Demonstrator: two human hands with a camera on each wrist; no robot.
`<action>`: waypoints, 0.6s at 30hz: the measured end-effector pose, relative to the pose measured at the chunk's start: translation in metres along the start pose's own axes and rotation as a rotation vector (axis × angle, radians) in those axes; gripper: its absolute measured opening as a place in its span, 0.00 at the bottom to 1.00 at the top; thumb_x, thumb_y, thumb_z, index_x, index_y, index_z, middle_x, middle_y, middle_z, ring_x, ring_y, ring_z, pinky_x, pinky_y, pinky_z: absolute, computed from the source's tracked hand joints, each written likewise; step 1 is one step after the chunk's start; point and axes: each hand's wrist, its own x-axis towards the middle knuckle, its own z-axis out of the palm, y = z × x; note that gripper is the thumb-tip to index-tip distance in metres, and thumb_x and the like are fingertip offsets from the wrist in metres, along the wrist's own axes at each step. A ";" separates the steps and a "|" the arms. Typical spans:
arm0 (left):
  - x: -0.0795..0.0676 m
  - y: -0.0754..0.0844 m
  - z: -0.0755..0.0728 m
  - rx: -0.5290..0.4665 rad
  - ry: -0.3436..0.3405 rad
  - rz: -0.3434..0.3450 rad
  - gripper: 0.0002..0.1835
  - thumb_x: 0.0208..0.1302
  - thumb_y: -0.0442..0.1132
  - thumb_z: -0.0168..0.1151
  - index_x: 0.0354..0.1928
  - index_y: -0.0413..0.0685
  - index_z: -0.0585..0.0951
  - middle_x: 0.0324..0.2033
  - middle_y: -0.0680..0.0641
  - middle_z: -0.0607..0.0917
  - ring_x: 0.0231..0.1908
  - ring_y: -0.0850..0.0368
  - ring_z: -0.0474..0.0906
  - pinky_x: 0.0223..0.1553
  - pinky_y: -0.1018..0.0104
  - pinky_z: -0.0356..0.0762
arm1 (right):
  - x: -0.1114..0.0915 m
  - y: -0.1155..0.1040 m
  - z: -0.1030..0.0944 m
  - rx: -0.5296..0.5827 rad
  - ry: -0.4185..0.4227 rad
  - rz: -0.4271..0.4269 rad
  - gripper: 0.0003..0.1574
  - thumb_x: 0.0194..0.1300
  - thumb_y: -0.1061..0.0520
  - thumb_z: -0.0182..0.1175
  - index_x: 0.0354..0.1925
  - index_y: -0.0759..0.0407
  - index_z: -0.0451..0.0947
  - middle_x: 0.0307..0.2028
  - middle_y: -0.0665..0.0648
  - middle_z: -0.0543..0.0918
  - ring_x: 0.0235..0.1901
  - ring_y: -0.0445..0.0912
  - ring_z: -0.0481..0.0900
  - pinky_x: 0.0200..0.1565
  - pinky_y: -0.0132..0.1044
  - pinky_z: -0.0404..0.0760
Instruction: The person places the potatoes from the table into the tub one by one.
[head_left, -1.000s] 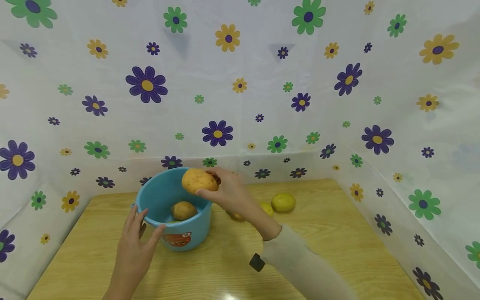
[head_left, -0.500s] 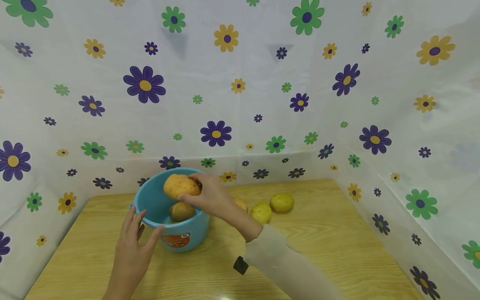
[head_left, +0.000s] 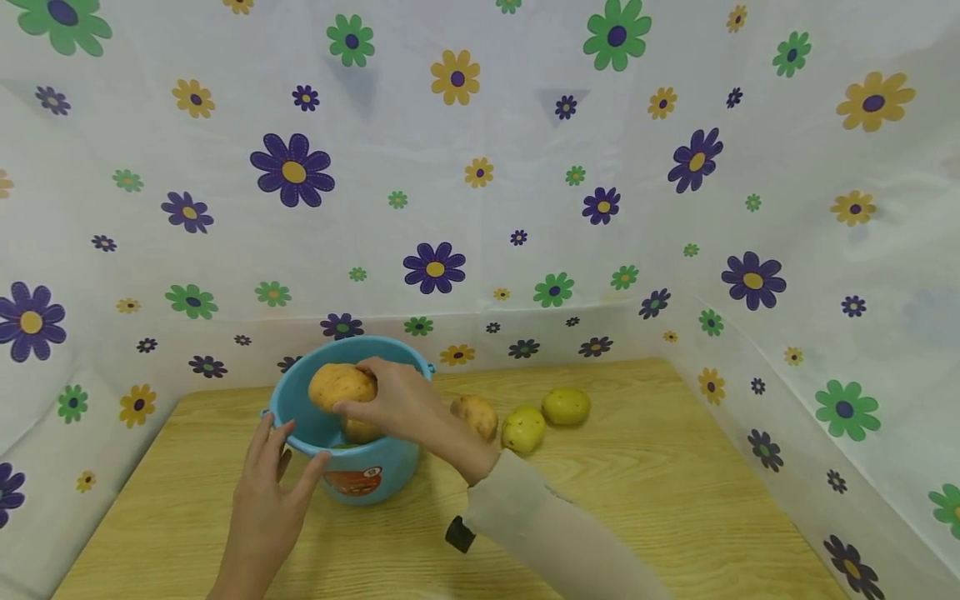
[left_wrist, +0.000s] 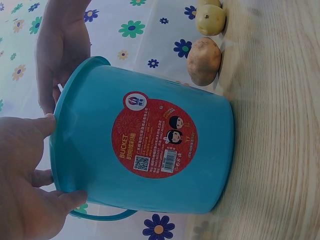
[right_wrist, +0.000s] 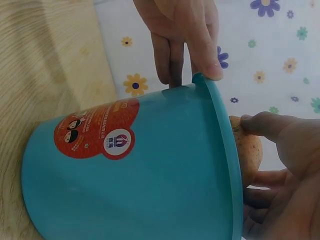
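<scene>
A blue bucket [head_left: 375, 467] stands on the wooden table, a red label on its side. My left hand [head_left: 266, 496] holds its near-left rim, thumb and fingers spread along it; the left wrist view shows the same hand [left_wrist: 27, 180] at the rim. Thumb and fingers of my right hand [head_left: 401, 404] grip a yellowish potato [head_left: 337, 387] over the bucket's mouth. In the right wrist view, the rim partly hides this potato [right_wrist: 247, 152]. Under it, inside the bucket, lies a browner potato [head_left: 360, 431], partly covered by the hand.
To the bucket's right, a brown potato [head_left: 477, 417] and two yellow-green, roundish fruits or potatoes, the nearer one [head_left: 522, 429] and the farther one [head_left: 566, 407], lie in a row on the table [head_left: 637, 500]. A flower-printed sheet [head_left: 510, 125] surrounds the table's back and sides.
My right hand has carried the yellowish potato left and slightly down, from the bucket's right rim to over its mouth. The left hand stays at the rim.
</scene>
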 end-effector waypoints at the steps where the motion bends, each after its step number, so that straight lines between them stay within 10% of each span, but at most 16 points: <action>1: 0.000 0.000 0.000 0.003 0.000 -0.001 0.39 0.74 0.49 0.65 0.74 0.30 0.62 0.79 0.31 0.46 0.74 0.27 0.55 0.65 0.48 0.67 | 0.001 -0.001 0.001 -0.003 -0.002 0.002 0.42 0.65 0.36 0.70 0.67 0.59 0.76 0.51 0.53 0.86 0.33 0.36 0.78 0.30 0.23 0.78; 18: 0.000 -0.004 0.002 -0.016 0.027 0.049 0.36 0.74 0.45 0.66 0.73 0.29 0.64 0.79 0.30 0.49 0.74 0.27 0.56 0.64 0.50 0.68 | 0.002 -0.002 0.012 0.027 -0.011 -0.008 0.36 0.71 0.37 0.64 0.65 0.59 0.79 0.57 0.54 0.86 0.51 0.44 0.85 0.52 0.33 0.87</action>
